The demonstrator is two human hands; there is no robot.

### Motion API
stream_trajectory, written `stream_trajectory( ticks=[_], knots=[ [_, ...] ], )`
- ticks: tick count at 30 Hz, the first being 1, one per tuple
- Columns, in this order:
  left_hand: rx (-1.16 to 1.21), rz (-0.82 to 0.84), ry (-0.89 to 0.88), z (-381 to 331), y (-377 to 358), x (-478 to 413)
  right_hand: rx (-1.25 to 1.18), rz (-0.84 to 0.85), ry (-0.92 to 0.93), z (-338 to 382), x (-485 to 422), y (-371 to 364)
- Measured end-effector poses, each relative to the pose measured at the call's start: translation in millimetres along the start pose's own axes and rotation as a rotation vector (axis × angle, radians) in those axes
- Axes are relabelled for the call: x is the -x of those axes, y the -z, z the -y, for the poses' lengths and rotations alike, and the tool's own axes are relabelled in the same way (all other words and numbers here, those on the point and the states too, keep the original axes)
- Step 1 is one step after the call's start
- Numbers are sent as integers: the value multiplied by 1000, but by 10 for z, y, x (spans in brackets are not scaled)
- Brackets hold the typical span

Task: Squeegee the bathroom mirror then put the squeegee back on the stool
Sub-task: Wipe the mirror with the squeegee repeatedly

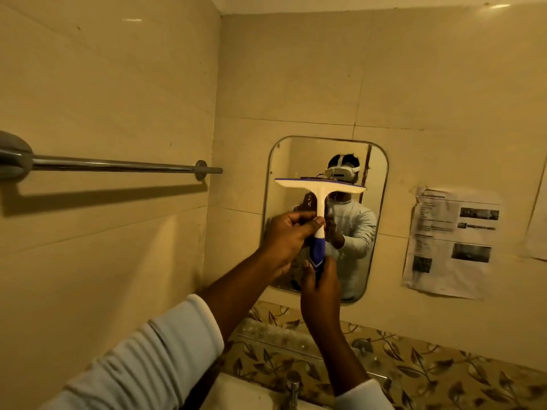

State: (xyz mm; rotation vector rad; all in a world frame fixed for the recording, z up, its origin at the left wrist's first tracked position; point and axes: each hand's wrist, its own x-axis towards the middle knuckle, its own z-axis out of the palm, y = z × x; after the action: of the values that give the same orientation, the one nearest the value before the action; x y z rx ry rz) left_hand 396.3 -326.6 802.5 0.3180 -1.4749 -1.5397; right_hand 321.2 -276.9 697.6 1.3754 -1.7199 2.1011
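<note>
The squeegee (319,232) stands upright in both hands in front of the mirror (374,202). Its blade (319,186) lies level above the fingers, across the upper middle of the glass. The left hand (284,241) pinches the white neck just under the blade, thumb against curled fingers (297,216). The right hand (319,288) is wrapped round the blue grip below it, fingers clamped on the handle's end. Whether the rubber edge touches the glass is hard to tell from this angle; it may sit just off it.

That is the first risk: a blade held slightly away, or tipped so only one corner bears, would probably leave streaks. The blade also sits below the mirror's top edge, so a downward pull from here would likely miss the strip of glass above the fingers. The left-hand pinch is light and high on a smooth neck. If it slips, the blade could twist and skid sideways.

Below the fingers are the tap (293,386) and the sink (245,392) — a full stroke could run the right hand's knuckles into the tap, or a dropped squeegee could land in the basin. The stool is nowhere in view, so the return trip means turning away with the squeegee in hand.
</note>
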Motion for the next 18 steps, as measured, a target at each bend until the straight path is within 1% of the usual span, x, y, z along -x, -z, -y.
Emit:
stream_trajectory(
  ticks=[4,7,10,12,14,16,18],
  knots=[
    [38,19,-49,-158,67,-222,20,-32,34,127,-288,-177],
    [33,2,-83,-239,160,-371,108,-50,51,160,-525,-332],
    [44,-22,-91,-278,299,-526,147,-19,74,185,-690,-447],
    [-6,-43,-107,-310,423,-630,150,8,82,190,-784,-500],
    [-67,-91,-121,-335,550,-728,151,19,90,176,-889,-539],
    [-203,-165,-160,-312,710,-819,140,7,92,165,-1000,-557],
    [-515,-215,-256,-198,941,-943,142,0,81,183,-1114,-565]
  ],
)
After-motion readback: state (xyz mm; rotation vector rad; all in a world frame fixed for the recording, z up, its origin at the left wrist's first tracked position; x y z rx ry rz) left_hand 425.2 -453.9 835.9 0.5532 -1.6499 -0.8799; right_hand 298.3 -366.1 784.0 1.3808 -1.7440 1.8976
